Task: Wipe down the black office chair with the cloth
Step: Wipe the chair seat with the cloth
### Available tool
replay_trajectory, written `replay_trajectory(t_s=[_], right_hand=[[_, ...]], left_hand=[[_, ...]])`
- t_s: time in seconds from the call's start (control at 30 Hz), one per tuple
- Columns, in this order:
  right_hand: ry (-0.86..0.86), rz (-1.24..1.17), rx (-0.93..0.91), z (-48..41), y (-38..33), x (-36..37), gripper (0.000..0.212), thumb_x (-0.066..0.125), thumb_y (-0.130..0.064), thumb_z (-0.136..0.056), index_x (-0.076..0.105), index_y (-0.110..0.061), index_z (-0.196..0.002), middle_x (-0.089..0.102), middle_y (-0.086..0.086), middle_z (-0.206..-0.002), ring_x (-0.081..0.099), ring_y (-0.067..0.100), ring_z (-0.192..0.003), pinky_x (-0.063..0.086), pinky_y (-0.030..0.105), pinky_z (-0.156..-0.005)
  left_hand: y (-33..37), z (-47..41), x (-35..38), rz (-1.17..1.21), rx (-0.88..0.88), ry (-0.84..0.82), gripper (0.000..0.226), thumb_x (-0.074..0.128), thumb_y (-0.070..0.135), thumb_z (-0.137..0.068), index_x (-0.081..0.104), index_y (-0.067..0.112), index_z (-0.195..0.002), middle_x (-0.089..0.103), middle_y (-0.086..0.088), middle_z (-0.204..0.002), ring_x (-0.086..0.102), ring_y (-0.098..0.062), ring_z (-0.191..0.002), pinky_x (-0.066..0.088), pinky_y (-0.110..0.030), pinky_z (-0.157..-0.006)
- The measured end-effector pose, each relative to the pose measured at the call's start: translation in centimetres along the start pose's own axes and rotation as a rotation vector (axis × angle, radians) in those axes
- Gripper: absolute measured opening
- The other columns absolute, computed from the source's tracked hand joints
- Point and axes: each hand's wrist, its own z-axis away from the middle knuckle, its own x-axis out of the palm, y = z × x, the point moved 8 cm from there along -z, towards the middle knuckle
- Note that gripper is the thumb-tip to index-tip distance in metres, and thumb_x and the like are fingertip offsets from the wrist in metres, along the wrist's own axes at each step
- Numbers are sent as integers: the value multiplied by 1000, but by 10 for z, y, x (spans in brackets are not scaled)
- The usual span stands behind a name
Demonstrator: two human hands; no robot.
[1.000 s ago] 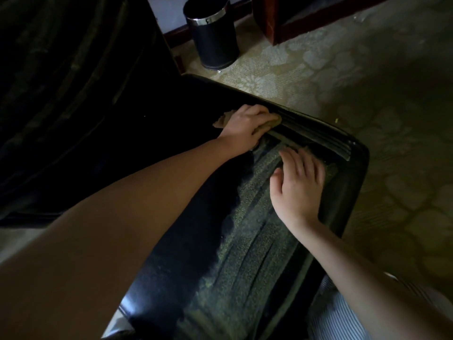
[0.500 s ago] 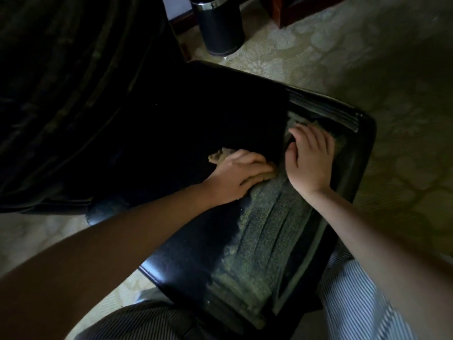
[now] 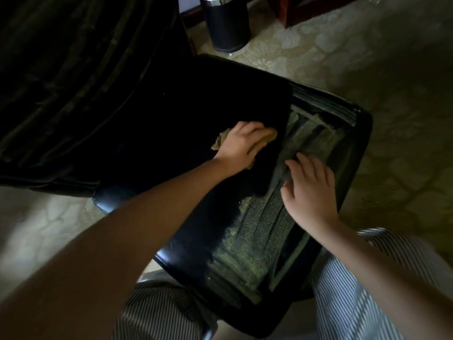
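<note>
Left hand [image 3: 241, 146] slid cloth [image 3: 219, 142] forward on chair [image 3: 186, 114], past right hand [image 3: 310, 190].

Chair [image 3: 171, 123]: glossy black. The seat's right part carries a grey-green, speckled dusty patch [image 3: 259, 229], streaked with dark parallel lines.
Cloth [image 3: 220, 139]: tan, yellowish beige.
Bin [image 3: 226, 23]: black body, silver band near the top.
Carpet [image 3: 343, 52]: pale beige-olive, with a lighter flower and petal pattern.
Trousers [image 3: 343, 303]: white with fine dark pinstripes.
Wooden furniture [image 3: 306, 8]: reddish brown.
Dark fabric [image 3: 73, 69] at upper left: near black, with faint olive stripes.
</note>
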Motion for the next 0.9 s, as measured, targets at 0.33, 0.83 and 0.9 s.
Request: replay_trajectory(t_s=[0.33,0.83,0.9], right_hand=[[-352,85,46,10,1,15,53,31,-32,-98,23,-24,-149,14,-4,-158,8,18,-146,14,37,-114],[-372,91,83,15,-5,9,53,31,-31,-98,23,-22,-150,12,-2,-159,7,19,-146,17,41,-113],[-393,89,80,16,-5,10,53,29,-31,-99,20,-23,-150,10,-3,-159,5,19,-146,17,41,-114]], left_hand=[[19,26,4,12,38,-20,33,47,27,-90,68,13,-111,65,-7,-106,58,-25,-90,35,-23,-88],[70,196,3,74,60,-82,29,44,25,-96,68,18,-111,63,-2,-110,49,-15,-94,38,-27,-87],[70,216,3,80,35,-97,28,45,24,-95,66,20,-113,61,0,-112,51,-16,-95,40,-27,-87]])
